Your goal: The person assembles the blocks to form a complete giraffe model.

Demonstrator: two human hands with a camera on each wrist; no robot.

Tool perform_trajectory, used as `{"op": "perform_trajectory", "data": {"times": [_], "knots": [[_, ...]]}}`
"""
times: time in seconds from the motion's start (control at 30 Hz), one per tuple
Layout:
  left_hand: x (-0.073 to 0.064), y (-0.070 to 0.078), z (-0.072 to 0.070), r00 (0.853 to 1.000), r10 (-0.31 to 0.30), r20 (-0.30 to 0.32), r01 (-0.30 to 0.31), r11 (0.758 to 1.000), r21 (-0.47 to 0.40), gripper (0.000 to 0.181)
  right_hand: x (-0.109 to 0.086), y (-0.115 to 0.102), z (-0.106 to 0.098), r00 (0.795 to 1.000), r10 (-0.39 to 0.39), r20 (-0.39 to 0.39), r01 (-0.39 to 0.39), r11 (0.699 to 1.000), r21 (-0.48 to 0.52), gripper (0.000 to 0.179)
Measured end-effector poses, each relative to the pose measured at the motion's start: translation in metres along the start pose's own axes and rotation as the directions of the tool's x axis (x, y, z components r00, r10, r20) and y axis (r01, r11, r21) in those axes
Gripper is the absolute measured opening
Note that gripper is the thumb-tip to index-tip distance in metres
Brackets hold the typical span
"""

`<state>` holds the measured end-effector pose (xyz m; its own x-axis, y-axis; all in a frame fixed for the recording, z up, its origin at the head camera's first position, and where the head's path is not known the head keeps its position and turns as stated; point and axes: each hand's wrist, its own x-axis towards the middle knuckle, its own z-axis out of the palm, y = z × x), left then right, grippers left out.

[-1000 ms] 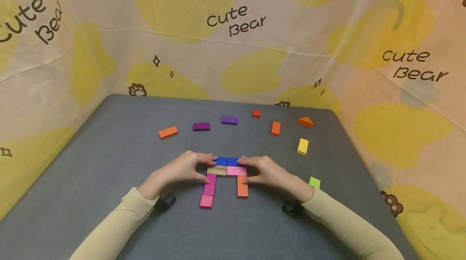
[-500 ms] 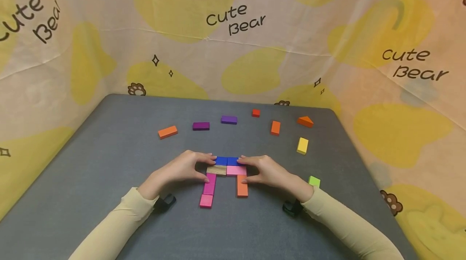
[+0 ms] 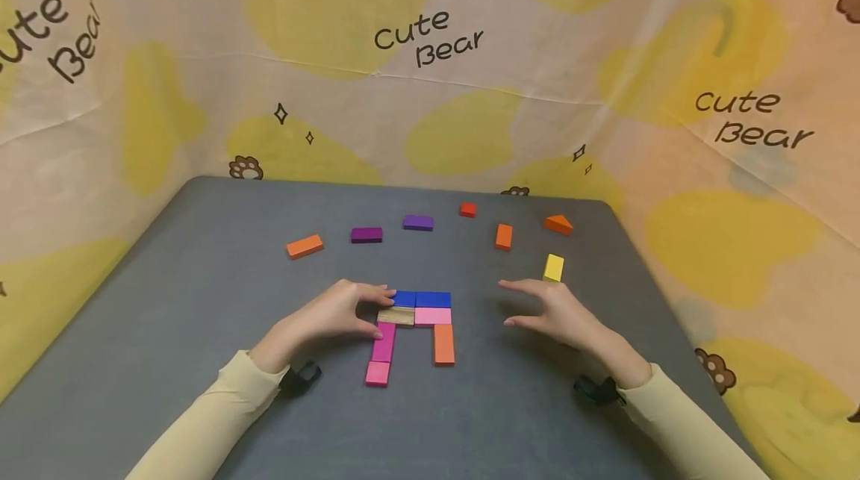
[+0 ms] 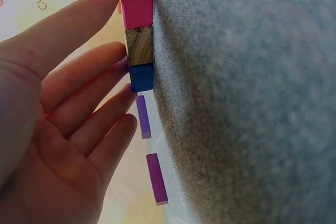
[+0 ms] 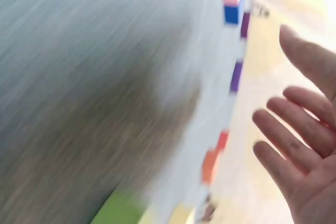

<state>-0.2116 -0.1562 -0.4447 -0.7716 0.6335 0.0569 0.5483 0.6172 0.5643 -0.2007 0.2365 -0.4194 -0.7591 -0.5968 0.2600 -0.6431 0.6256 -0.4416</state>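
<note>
On the grey table, coloured blocks lie flush in an arch-like outline. A blue block [image 3: 404,298] and a second blue block [image 3: 433,299] form its far row. Behind them come a bare wood block [image 3: 396,316] and a light pink block [image 3: 433,316]. A magenta block [image 3: 383,346] with a small pink block [image 3: 378,373] makes the left leg, an orange block [image 3: 444,346] the right. My left hand [image 3: 339,313] rests its fingertips at the left blue block and its thumb at the magenta one. My right hand [image 3: 567,319] hovers to the right, fingers spread, holding nothing.
Loose blocks arc around: orange [image 3: 305,246], dark purple [image 3: 366,235], violet [image 3: 418,223], red [image 3: 467,210], another orange [image 3: 504,237], an orange triangle [image 3: 558,224] and yellow [image 3: 554,268]. A green block [image 5: 119,209] shows in the right wrist view. Printed cloth walls [image 3: 430,107] enclose the table.
My right hand has let go of the arch's right side and moved right, now overlapping the green block's place in the head view. My left hand stays at the blocks.
</note>
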Motion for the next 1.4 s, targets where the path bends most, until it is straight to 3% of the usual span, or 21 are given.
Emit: {"op": "perform_trajectory", "data": {"times": [0.43, 0.83, 1.17, 1.4], "knots": [[-0.003, 0.0, 0.002, 1.0, -0.014, 0.015, 0.014, 1.0, 0.0, 0.051, -0.061, 0.039, -0.02, 0.983, 0.166, -0.079, -0.172, 0.982, -0.077, 0.06], [0.001, 0.0, 0.001, 1.0, -0.013, 0.018, 0.013, 1.0, -0.001, 0.053, -0.083, 0.055, -0.023, 0.962, 0.273, 0.0, -0.272, 0.959, -0.081, 0.061], [0.002, 0.0, 0.0, 1.0, -0.019, 0.019, 0.019, 1.0, -0.007, 0.053, -0.089, 0.063, -0.024, 0.971, 0.241, 0.004, -0.241, 0.97, -0.034, 0.051], [0.002, 0.0, -0.001, 1.0, -0.016, 0.013, 0.016, 1.0, -0.007, 0.053, -0.086, 0.066, -0.024, 0.984, 0.176, -0.027, -0.177, 0.983, -0.044, 0.037]]}}
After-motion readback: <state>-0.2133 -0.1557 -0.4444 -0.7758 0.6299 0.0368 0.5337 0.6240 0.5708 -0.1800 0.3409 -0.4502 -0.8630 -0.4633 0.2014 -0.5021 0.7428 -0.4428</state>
